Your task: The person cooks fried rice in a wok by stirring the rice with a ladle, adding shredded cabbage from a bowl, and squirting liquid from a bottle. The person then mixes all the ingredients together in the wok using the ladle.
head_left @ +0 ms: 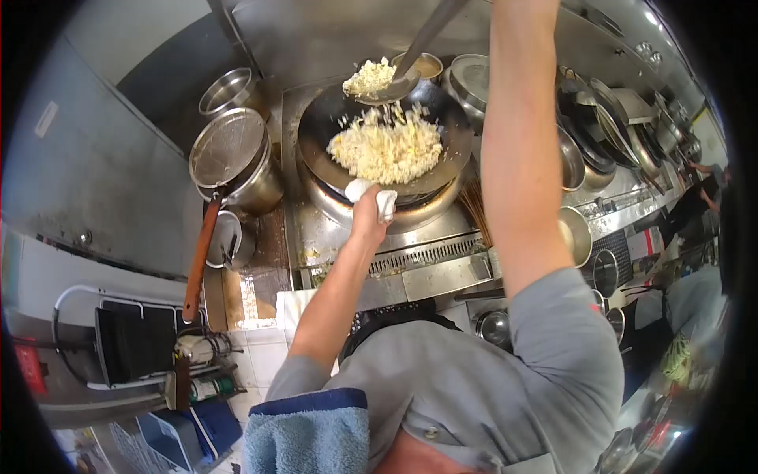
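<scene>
Fried rice (387, 150) with yellow egg bits lies in a large black wok (312, 146) on the round burner, and some grains are in the air. My left hand (368, 212) is closed around a folded white cloth (385, 204) at the wok's near rim. A long-handled metal ladle (426, 39) reaches in from the top edge. Its bowl, above the wok's far side, carries a heap of rice. My right forearm stretches up past the top edge, so my right hand is hidden, as is the end of the ladle's handle.
On the left, a mesh strainer (229, 150) with a wooden handle rests over a metal pot (260, 186). Behind the wok stands a small metal bowl (426, 65). Bamboo sticks (474, 209) lie right of the burner. Stacked pans (608, 118) line the right; another person (695, 201) is farther right.
</scene>
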The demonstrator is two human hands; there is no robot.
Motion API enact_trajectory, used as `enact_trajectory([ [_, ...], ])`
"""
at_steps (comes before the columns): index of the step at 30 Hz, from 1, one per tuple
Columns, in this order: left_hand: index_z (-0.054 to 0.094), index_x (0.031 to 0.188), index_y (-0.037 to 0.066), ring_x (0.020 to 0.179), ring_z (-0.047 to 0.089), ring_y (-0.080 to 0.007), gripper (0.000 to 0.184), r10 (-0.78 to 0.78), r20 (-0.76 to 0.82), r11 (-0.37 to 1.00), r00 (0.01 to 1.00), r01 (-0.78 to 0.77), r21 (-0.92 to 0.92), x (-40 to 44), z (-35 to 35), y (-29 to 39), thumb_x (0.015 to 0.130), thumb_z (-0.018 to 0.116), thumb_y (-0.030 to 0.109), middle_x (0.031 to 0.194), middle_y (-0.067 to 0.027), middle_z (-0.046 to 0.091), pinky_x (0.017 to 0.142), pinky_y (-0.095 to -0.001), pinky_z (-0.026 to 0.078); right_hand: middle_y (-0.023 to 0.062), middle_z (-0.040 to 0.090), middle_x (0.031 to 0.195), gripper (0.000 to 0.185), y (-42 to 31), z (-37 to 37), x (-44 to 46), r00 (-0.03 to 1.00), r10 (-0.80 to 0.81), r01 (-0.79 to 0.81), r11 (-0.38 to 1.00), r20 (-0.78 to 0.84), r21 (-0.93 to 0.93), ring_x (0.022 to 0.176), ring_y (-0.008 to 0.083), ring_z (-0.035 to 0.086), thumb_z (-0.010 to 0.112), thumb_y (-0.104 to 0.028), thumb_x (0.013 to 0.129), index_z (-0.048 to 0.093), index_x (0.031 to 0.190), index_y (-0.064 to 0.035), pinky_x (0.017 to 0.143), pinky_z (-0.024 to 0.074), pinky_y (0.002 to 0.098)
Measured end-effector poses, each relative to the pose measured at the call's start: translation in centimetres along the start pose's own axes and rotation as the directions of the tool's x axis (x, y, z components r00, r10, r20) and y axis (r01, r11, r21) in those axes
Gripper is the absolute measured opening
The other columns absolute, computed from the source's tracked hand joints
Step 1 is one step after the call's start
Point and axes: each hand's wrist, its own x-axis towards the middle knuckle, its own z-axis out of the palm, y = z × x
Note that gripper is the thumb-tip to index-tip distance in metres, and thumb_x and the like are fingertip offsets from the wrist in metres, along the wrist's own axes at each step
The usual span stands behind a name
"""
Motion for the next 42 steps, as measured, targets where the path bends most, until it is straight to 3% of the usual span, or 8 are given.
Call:
enact_trajectory([
  [5,0.052,0.082,0.011,0.059,0.055,-0.0172,0.014,-0.122,0.120,0.993,0.985,0.121,0.016,4.0,-2.6,-1.0,0.084,0.050,0.024,0.069,-0.0045,0.057,0.046,-0.0300,0.043,0.0000,0.045,0.046,0.025,17.0,-3.9,-6.8,0.980,0.161,-0.153,0.985,0.117,-0.078,0.037,0.0087,0.043,0.054,-0.007,0.076,0.044,0.054,-0.0077,0.034,0.0318,0.0244],
  [9,0.055,0.089,0.011,0.070,0.060,-0.0231,0.018,-0.302,0.057,0.952,0.952,0.297,0.077,2.5,-1.9,0.8,0.082,0.053,0.027,0.077,-0.0070,0.059,0.068,-0.0417,0.054,-0.0024,0.035,0.047,0.028,12.4,-5.8,-1.8,0.928,0.109,-0.156,0.982,0.356,0.105,0.036,0.0064,0.030,0.055,-0.009,0.081,0.038,0.059,-0.0097,0.035,0.0212,0.0234],
  [11,0.054,0.092,0.009,0.075,0.060,-0.0256,0.020,-0.274,0.077,0.960,0.959,0.268,0.085,2.4,-2.0,0.8,0.083,0.054,0.026,0.083,-0.0094,0.058,0.073,-0.0449,0.054,-0.0031,0.038,0.046,0.022,12.2,-6.3,-5.5,0.999,-0.033,0.035,0.994,0.019,-0.106,0.034,0.0094,0.036,0.054,0.003,0.070,0.042,0.060,-0.0124,0.032,0.0258,0.0234],
  [21,0.054,0.095,0.011,0.075,0.060,-0.0205,0.021,-0.316,0.063,0.945,0.947,0.308,0.112,2.2,-2.2,0.6,0.083,0.054,0.028,0.086,-0.0057,0.060,0.065,-0.0361,0.053,-0.0055,0.032,0.046,0.019,20.1,-2.9,0.8,0.979,0.135,-0.125,0.989,-0.152,0.075,0.033,0.0072,0.032,0.053,-0.004,0.075,0.039,0.066,-0.0132,0.031,0.0254,0.0235],
  [25,0.054,0.095,0.012,0.076,0.059,-0.0189,0.020,-0.333,0.117,0.940,0.936,0.320,0.120,2.5,-2.4,1.0,0.082,0.054,0.027,0.086,-0.0043,0.060,0.066,-0.0357,0.053,-0.0052,0.032,0.046,0.014,17.2,-0.5,3.5,0.941,0.297,-0.304,0.952,0.165,0.021,0.033,0.0097,0.033,0.053,-0.008,0.076,0.043,0.067,-0.0114,0.031,0.0268,0.0268],
  [32,0.054,0.095,0.013,0.074,0.059,-0.0189,0.021,-0.330,0.129,0.943,0.935,0.320,0.092,2.6,-2.9,0.6,0.083,0.055,0.031,0.082,-0.0040,0.060,0.062,-0.0366,0.053,-0.0048,0.035,0.046,0.019,17.5,-1.9,-5.0,0.989,0.102,-0.116,0.985,-0.111,-0.128,0.034,0.0076,0.032,0.056,-0.008,0.078,0.044,0.063,-0.0100,0.032,0.0229,0.0248],
  [36,0.055,0.094,0.013,0.070,0.060,-0.0195,0.022,-0.342,0.133,0.939,0.930,0.332,0.094,2.3,-2.6,1.0,0.085,0.052,0.033,0.080,-0.0047,0.060,0.058,-0.0348,0.051,-0.0041,0.038,0.049,0.024,8.8,-5.2,-8.1,0.998,-0.002,0.009,0.994,0.065,-0.110,0.037,0.0047,0.032,0.053,0.000,0.083,0.042,0.063,-0.0099,0.035,0.0210,0.0213],
  [42,0.055,0.094,0.013,0.071,0.060,-0.0193,0.024,-0.354,0.182,0.934,0.917,0.338,0.116,2.9,-3.0,0.6,0.085,0.051,0.035,0.080,-0.0033,0.061,0.063,-0.0359,0.051,-0.0034,0.040,0.050,0.028,13.5,-6.3,-7.3,0.996,0.073,-0.073,0.997,0.055,-0.005,0.039,0.0065,0.039,0.061,0.000,0.075,0.040,0.058,-0.0073,0.039,0.0279,0.0201],
])
